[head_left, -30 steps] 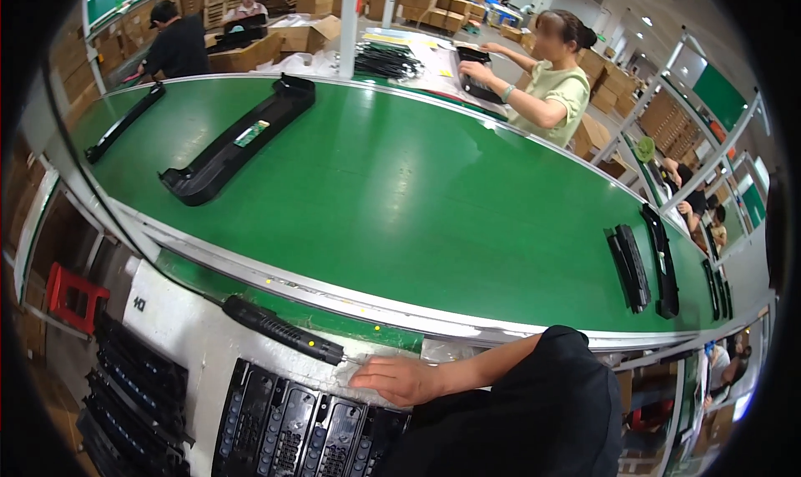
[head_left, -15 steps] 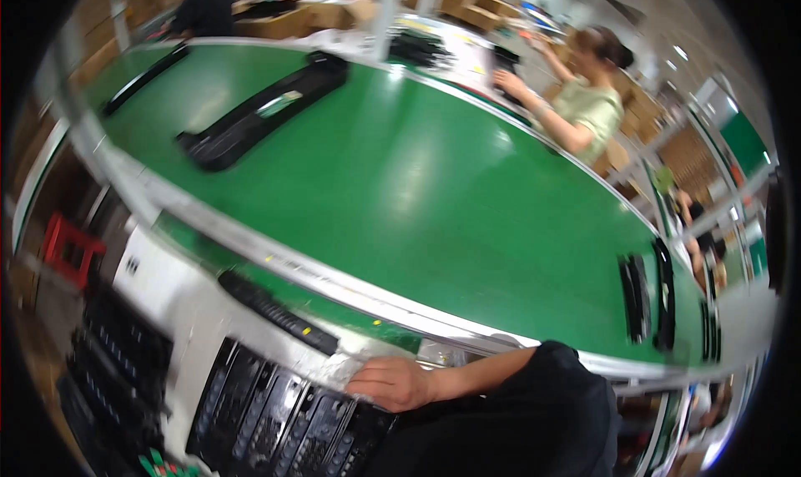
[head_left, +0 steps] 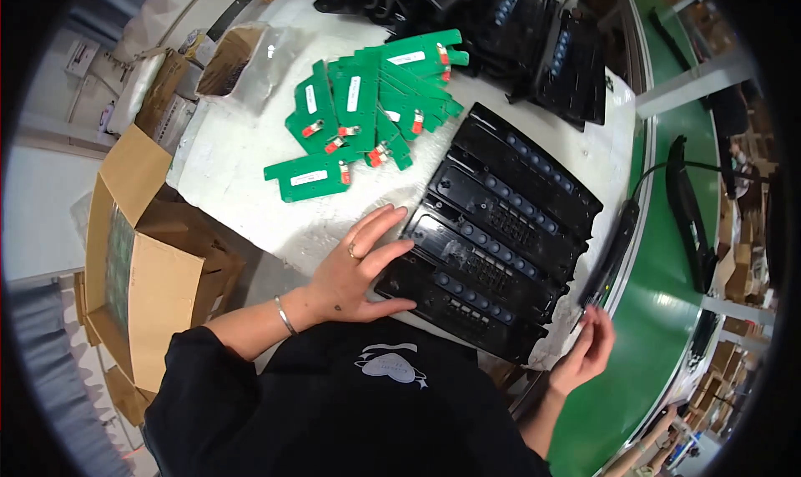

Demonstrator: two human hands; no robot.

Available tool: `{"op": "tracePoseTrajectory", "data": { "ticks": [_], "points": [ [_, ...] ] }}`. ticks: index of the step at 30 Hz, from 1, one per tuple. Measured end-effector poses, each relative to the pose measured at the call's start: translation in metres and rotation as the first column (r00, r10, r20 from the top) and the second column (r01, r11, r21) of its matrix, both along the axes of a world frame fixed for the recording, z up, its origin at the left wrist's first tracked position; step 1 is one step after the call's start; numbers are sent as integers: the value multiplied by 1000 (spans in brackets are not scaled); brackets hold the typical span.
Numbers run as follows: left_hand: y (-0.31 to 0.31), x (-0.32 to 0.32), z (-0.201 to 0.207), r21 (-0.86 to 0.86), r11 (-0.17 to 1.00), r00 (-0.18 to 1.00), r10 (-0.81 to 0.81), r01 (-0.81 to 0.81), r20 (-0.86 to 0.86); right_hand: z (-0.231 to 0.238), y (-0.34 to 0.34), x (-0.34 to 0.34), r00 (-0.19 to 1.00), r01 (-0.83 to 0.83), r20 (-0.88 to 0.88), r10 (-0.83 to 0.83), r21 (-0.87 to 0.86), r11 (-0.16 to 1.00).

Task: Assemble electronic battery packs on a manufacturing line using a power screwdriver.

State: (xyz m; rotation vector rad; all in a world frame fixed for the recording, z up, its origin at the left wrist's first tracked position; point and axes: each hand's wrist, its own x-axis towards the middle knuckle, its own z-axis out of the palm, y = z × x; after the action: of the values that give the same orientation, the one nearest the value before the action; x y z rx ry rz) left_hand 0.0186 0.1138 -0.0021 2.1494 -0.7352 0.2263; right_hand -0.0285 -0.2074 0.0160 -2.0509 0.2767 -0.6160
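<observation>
Several black plastic panels [head_left: 488,247] with rows of round buttons lie side by side on the white work surface. My left hand [head_left: 355,268] is spread open at their left ends, its fingertips at the edges of the nearer panels. Past their right ends, my right hand [head_left: 586,352] is closed, thumb and fingers pressed together by the lower tip of a long slim black tool [head_left: 616,247]. A cable runs from its upper end, and it resembles an electric screwdriver. Whether those fingers hold the tip or something small, I cannot make out.
Green circuit boards [head_left: 355,110] are piled beyond my left hand. More black panels [head_left: 534,51] are stacked at the back. An opened cardboard box [head_left: 158,285] stands at the left. A green conveyor belt [head_left: 659,310] runs along the right, with a long black part [head_left: 688,210] on it.
The view has swung from the belt down to the work surface. My left hand now shows at the panels. My right hand, earlier by the panel ends, is at the black tool's tip.
</observation>
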Motion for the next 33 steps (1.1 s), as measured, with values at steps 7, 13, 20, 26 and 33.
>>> {"op": "tracePoseTrajectory", "data": {
  "ticks": [7, 13, 20, 26, 33],
  "points": [
    [49, 1, 5, -76, 952, 941, 304, -295, 149, 62, 122, 108, 774, -629, -70, 629, -194, 753],
    [87, 22, 10, 95, 849, 854, 514, -520, 79, 45, 239, 185, 758, -630, -218, 615, -491, 602],
    [98, 40, 8, 177, 883, 898, 439, -435, 19, 31, 273, 200, 796, -606, -492, 353, -640, 473],
    [101, 39, 2, 181, 933, 949, 315, -311, 9, 22, 265, 206, 750, -641, -483, 452, -360, 678],
    [106, 33, 6, 79, 945, 946, 322, -318, -44, 30, 252, 216, 753, -646, -265, 603, -124, 753]
  ]
}}
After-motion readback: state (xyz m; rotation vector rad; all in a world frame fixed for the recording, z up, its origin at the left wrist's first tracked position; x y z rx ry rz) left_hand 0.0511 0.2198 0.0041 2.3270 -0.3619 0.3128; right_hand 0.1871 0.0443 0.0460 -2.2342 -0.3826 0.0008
